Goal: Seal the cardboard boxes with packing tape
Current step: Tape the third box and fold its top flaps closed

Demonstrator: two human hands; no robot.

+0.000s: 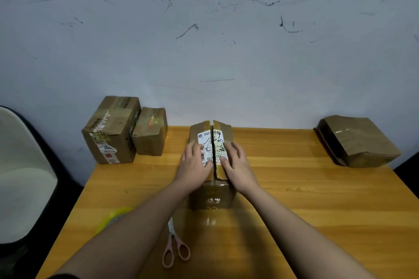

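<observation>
Head view: on the wooden table [294, 188] the middle cardboard box [212, 197] has both flaps pushed shut. The left hand [195, 164] and right hand [237, 165] press flat, fingers straight. Next they need the yellow tape roll [113, 217] and pink scissors [175, 249].

one head-worn view looks forward and down, close over the table [294, 188], facing a wall [204, 41].

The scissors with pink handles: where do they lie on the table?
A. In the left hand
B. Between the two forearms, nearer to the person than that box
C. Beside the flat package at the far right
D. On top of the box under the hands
B: the scissors lie flat on the table between the forearms, on the near side of the box, and no hand touches them.
</observation>
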